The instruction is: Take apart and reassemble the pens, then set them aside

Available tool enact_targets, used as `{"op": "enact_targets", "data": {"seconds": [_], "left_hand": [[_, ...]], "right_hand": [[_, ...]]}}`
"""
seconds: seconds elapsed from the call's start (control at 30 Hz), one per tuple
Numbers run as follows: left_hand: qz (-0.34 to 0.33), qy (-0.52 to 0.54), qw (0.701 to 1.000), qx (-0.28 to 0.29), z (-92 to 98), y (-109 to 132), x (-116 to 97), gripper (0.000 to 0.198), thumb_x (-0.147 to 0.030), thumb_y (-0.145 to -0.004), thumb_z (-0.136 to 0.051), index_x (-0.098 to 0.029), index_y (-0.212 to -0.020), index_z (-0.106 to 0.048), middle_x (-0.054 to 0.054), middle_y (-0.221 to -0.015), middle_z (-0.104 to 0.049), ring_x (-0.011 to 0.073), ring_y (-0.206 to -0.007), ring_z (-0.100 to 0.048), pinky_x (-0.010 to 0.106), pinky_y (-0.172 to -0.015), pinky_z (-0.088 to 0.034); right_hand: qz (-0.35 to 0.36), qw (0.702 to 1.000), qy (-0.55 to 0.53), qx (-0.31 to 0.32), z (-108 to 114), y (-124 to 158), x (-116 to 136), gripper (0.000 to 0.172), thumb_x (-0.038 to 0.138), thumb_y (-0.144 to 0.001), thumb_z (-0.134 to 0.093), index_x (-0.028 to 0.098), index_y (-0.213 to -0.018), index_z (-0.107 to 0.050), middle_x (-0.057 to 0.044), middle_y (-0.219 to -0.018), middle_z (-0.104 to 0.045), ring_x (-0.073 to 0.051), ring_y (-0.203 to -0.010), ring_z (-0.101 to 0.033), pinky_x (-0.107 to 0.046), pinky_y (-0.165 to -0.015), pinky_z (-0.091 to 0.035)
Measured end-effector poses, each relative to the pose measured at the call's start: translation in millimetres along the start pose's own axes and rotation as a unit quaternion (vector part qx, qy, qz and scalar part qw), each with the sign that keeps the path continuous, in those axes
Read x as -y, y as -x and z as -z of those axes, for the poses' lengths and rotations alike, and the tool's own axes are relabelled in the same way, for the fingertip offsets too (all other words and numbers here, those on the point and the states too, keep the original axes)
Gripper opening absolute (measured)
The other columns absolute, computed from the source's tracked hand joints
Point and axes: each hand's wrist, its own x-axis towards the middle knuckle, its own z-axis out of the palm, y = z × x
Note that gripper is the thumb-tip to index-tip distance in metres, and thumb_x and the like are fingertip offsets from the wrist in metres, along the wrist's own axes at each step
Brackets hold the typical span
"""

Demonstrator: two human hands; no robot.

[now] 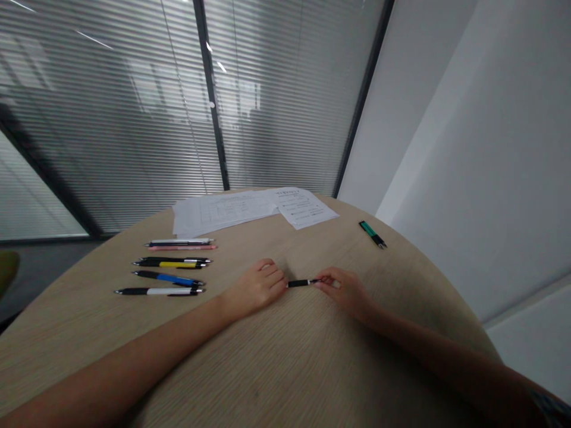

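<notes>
Forearms extended across round wood-grain table [285, 362], wrists low. Left hand [254, 290] curled, fingers together, fingertips against one end of short black pen barrel [300, 283]. Right hand [343, 292] fingers pinched on opposite end. Barrel between both hands, right of row of pens [167, 277].

Print on the stacked papers [263, 208], too small to read! Black pen barrel [300, 283], ends lost behind fingertips [325, 279]; olive chair [6, 270], cut off at left edge!
</notes>
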Motion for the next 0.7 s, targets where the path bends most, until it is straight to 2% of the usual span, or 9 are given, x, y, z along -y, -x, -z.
{"op": "enact_targets", "data": {"seconds": [0.27, 0.7], "left_hand": [[-0.016, 0.014, 1.0, -0.014, 2.8, -0.5, -0.3, 0.016, -0.014, -0.085, -0.039, -0.014, -0.076, -0.052, 0.0, -0.062, -0.054, 0.0124, -0.06, -0.047, 0.03, -0.072, -0.038], [-0.032, 0.017, 0.999, -0.015, 7.2, -2.0, -4.0, 0.022, -0.009, -0.086, -0.033, -0.014, -0.076, -0.052, 0.0, -0.063, -0.056, 0.011, -0.058, -0.049, 0.03, -0.075, -0.039]], "right_hand": [[0.082, 0.995, 0.058, 0.009, -1.1, 3.9, 1.0, 0.007, 0.02, -0.074, -0.055, 0.021, -0.079, -0.06, -0.001, -0.076, -0.063, -0.013, -0.069, -0.058, -0.026, -0.067, -0.044], [0.099, 0.989, 0.105, 0.026, -1.5, 4.5, 6.2, 0.007, 0.022, -0.075, -0.054, 0.02, -0.076, -0.061, -0.002, -0.072, -0.063, -0.014, -0.069, -0.057, -0.025, -0.065, -0.042]]}}
